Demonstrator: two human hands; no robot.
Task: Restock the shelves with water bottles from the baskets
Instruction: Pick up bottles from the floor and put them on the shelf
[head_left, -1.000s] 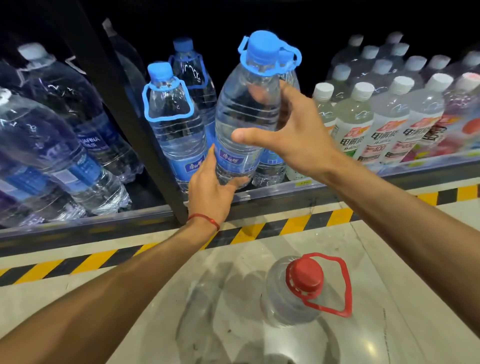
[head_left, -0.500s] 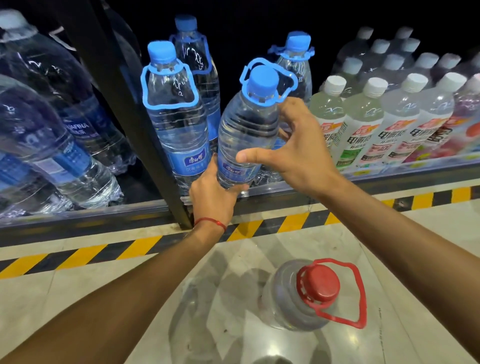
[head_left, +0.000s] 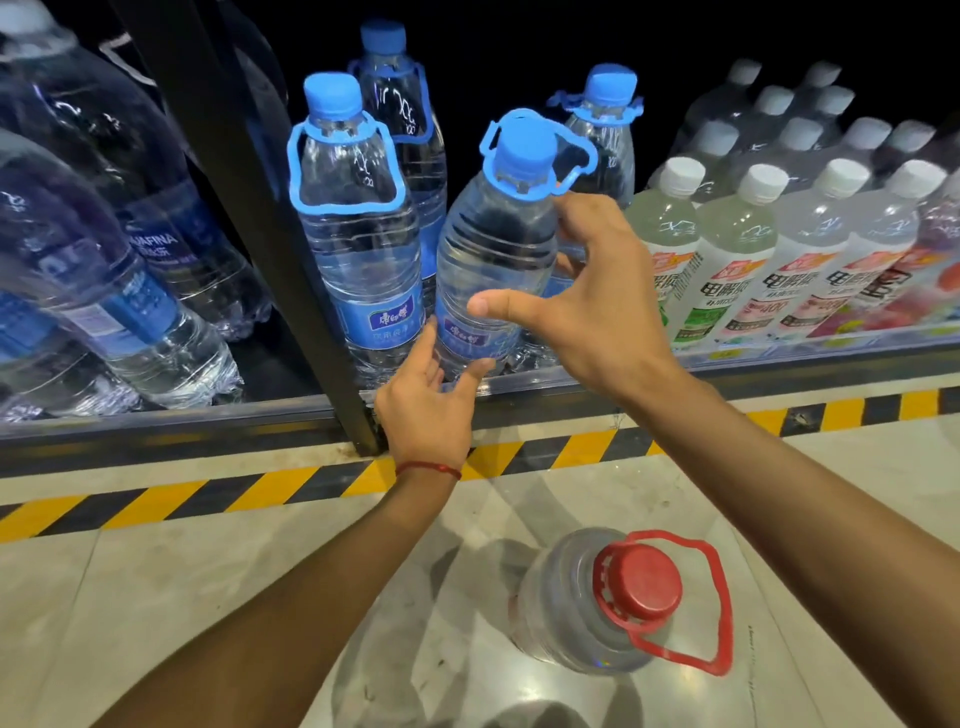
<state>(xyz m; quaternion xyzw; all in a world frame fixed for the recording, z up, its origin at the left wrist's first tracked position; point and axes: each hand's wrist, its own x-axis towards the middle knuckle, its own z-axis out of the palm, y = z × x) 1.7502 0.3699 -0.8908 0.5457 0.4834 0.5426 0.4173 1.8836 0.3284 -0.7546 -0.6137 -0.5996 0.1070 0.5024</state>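
Your right hand (head_left: 587, 317): fingers partly hidden behind blue-capped bottle (head_left: 493, 260). Dark-label bottles (head_left: 88, 270) at 9 o'clock blurred, cut by edge.

Water bottle (head_left: 493, 260): blue cap, blue loop handle, tilted with top leaning right, base behind front rail of shelf (head_left: 571, 387). Left hand (head_left: 431, 405) at its base, fingers straight, touching lower label; red cord (head_left: 428, 469) on wrist. Right hand (head_left: 587, 312) spanning upper body, fingers curled behind shoulder, thumb across front. Upright blue-capped bottle (head_left: 358, 249) just beside, left. White-capped drink bottles (head_left: 727, 249) in rows, right. Red-capped jug (head_left: 587, 608) on floor, near yellow-black stripe (head_left: 260, 491).
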